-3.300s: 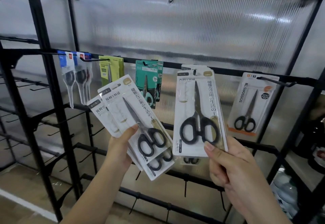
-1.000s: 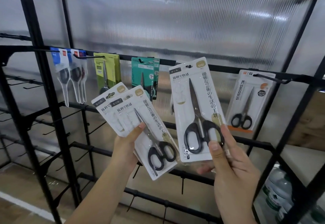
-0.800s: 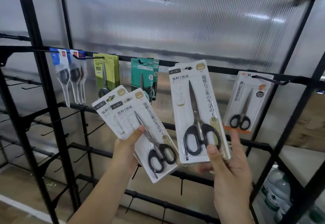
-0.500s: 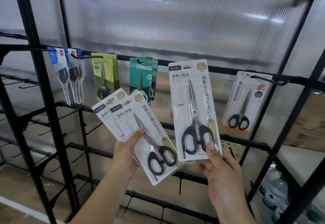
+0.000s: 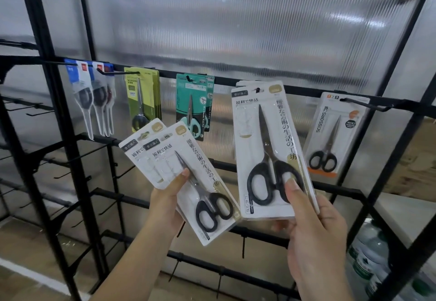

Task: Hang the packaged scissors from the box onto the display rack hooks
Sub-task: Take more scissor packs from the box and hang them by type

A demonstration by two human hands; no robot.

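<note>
Right hand [image 5: 316, 225]: pinches the white scissors pack [image 5: 271, 149] by its lower edge; hang hole on a hook [image 5: 257, 90], another pack hidden behind.
Left hand [image 5: 166, 202]: grips two fanned packs [image 5: 188, 182], both marked "S002".
Beyond the right grip: one orange-trimmed pack [image 5: 335, 133] reading "SCISSORS".
Beyond the left grip: teal packs [image 5: 194, 107], yellow-green packs [image 5: 142, 102]; print unreadable.

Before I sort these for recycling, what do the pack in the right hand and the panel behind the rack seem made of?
Pack in the right hand: likely white printed card under a clear glossy plastic blister, given the glare. Panel behind the rack: probably translucent ribbed plastic sheet; fine vertical lines, blurred reflections.
</note>
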